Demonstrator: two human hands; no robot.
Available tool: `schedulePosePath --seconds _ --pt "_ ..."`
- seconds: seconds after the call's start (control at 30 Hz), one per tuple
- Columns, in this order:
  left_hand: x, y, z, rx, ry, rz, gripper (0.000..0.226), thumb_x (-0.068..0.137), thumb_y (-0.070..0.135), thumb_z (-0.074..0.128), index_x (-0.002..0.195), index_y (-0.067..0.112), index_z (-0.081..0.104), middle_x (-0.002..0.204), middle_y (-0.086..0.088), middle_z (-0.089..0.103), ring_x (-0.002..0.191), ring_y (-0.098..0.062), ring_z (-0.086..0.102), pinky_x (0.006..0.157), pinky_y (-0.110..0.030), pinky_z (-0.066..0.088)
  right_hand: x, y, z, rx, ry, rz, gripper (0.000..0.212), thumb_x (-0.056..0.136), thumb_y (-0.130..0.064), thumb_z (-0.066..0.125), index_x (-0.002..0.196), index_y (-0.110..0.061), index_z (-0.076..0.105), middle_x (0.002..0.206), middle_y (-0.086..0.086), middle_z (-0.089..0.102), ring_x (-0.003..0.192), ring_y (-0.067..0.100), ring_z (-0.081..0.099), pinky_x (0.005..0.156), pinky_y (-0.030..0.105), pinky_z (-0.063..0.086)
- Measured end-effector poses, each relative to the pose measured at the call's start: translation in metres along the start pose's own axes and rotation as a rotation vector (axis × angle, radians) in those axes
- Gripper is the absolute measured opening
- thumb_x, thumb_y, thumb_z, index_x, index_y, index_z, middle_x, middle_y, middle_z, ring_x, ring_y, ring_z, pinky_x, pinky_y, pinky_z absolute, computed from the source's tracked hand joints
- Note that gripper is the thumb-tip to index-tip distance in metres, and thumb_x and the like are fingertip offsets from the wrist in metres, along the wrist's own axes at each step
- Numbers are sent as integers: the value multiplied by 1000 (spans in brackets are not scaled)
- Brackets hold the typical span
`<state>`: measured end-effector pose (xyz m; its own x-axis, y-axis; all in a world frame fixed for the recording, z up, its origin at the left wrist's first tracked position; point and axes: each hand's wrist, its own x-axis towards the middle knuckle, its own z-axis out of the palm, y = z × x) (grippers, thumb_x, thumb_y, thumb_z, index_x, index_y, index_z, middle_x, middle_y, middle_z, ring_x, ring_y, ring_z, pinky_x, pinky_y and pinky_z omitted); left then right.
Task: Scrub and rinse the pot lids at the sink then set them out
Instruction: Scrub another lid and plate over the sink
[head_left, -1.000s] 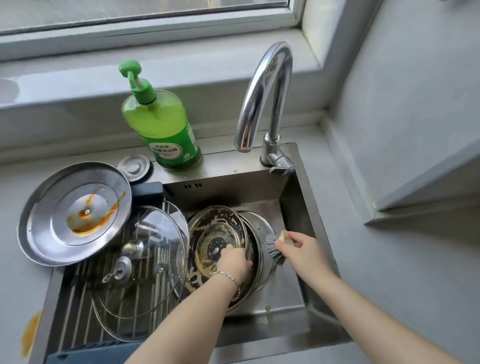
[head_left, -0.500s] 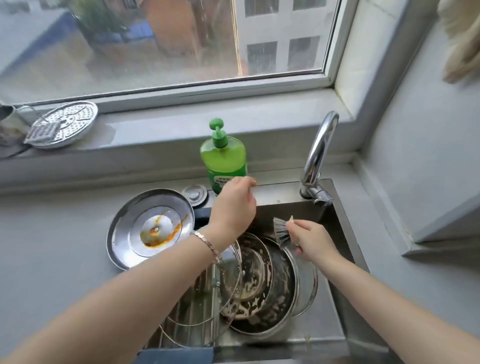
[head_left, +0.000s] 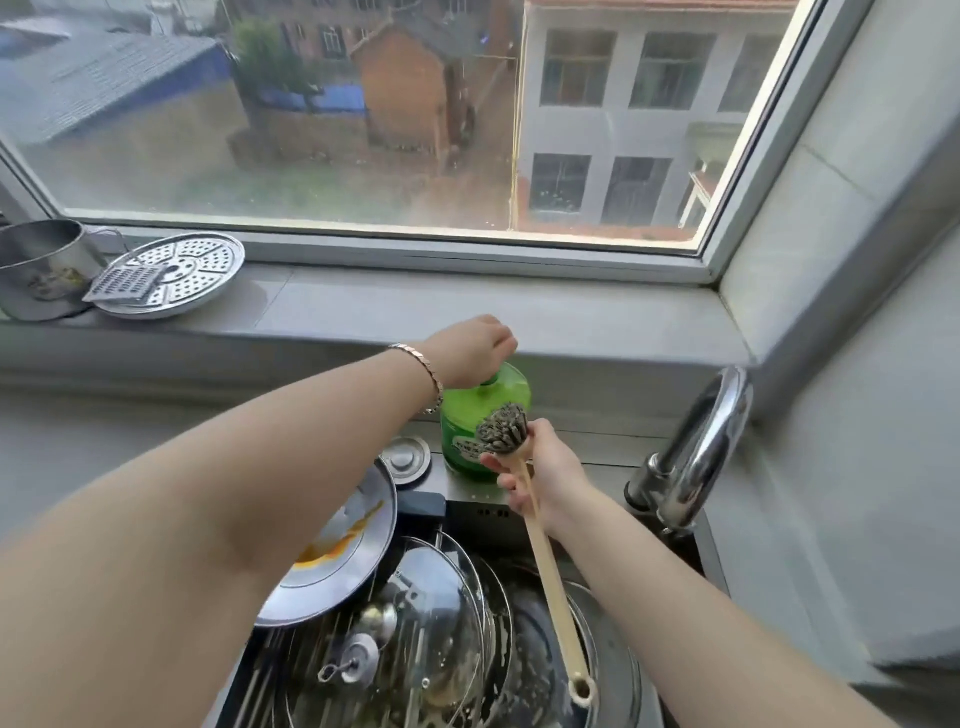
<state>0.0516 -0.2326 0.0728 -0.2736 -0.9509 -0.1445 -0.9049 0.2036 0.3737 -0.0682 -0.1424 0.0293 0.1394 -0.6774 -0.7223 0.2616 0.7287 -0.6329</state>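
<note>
Two hands, one brush, one soap bottle and several lids, all placed relative to the soap bottle.

1. Soap bottle (head_left: 470, 415): green and upright, on the ledge behind the sink (head_left: 478, 512).
2. Left hand (head_left: 475, 345): on top of the soap bottle, fingers curled down over the pump. The hand hides the pump, so which way its spout faces cannot be made out.
3. Right hand (head_left: 545, 478): just in front of the soap bottle and a little to its right, fingers wrapped round the brush handle close to the head.
4. Brush (head_left: 503, 428): the bristle head is raised against the soap bottle's right shoulder, below the left hand. The long pale handle runs from there down and back toward the person, and its looped end hangs over the lids.
5. Steel lid (head_left: 343, 540): front-left of the soap bottle and lower, smeared orange, partly under the left forearm.
6. Glass lid (head_left: 431, 613): straight in front of the soap bottle and lower, knob up.
7. Stacked lids (head_left: 519, 649): in front of the soap bottle and slightly right, sudsy, down in the sink under the brush handle.
8. Tap (head_left: 696, 457): right of the soap bottle, well apart.

Assessment: this is probably soap being loaded before scrubbing, with no lid yet rinsed or set out. The coming press depends on the bristles sitting under the spout. They lie just below and right of the pump, the left hand is already on it, and the right hand has only to hold the brush head there.
</note>
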Motion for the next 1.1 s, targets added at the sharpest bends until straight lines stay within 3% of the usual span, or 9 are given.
schedulePosePath --seconds 0.13,0.23,0.37,0.53,0.63,0.77,0.87,0.97,1.1 --pt "16 -5 6 -2 39 2 37 101 30 34 98 12 67 108 -5 55 98 -20 52 76 -26 33 21 -9 10 -34 -10 15 37 96 -35 30 86 -10 55 71 11 63 32 9 33 35 13 20" --pt "23 -13 7 -132 63 -10 35 100 31 37 88 16 66 94 -7 62 84 -18 51 70 -25 33 33 -13 15 -26 -50 51 41 97 -42 28 88 -11 54 73 10 63 32 8 33 34 12 20" --pt "25 -21 13 -180 105 -19 33 100 31 35 81 18 58 76 1 56 72 -17 49 65 -27 32 43 -14 17 29 -134 70 42 98 -44 26 94 -13 53 76 12 63 31 7 31 31 12 20" --pt "30 -23 21 -44 85 -31 33 101 33 29 87 22 57 95 1 51 95 -21 51 86 -36 42 46 -14 16 66 -166 65 43 98 -47 26 93 -13 53 72 11 64 32 6 29 31 12 18" --pt "27 -24 26 5 95 -37 36 101 32 24 104 19 57 110 -2 50 104 -24 52 89 -39 41 44 -12 14 64 -162 63 43 97 -46 28 93 -13 54 72 10 64 34 6 29 31 12 19" --pt "21 -17 23 79 128 -63 40 101 35 21 137 30 39 146 0 35 131 -23 37 107 -48 24 36 -9 13 31 -140 48 43 98 -45 28 96 -12 54 75 11 64 33 6 30 32 12 20" --pt "0 -18 18 -158 274 -79 47 101 34 26 148 29 20 156 -1 17 143 -19 15 116 -47 9 26 -3 9 -6 -107 26 38 96 -40 31 93 -11 55 74 13 65 31 7 31 32 10 20" --pt "-55 -36 44 -610 561 -297 52 97 21 40 146 13 24 150 -10 23 139 -23 23 115 -35 16 17 15 -5 -125 -83 -14 32 93 -33 33 86 -11 54 73 14 67 32 9 32 32 11 21" --pt "-145 -67 111 -705 497 -927 66 87 12 52 144 6 18 148 -17 15 133 -33 25 106 -41 28 8 52 -35 -293 -14 -28 29 92 -32 39 86 -10 57 70 12 69 34 10 33 33 12 21"
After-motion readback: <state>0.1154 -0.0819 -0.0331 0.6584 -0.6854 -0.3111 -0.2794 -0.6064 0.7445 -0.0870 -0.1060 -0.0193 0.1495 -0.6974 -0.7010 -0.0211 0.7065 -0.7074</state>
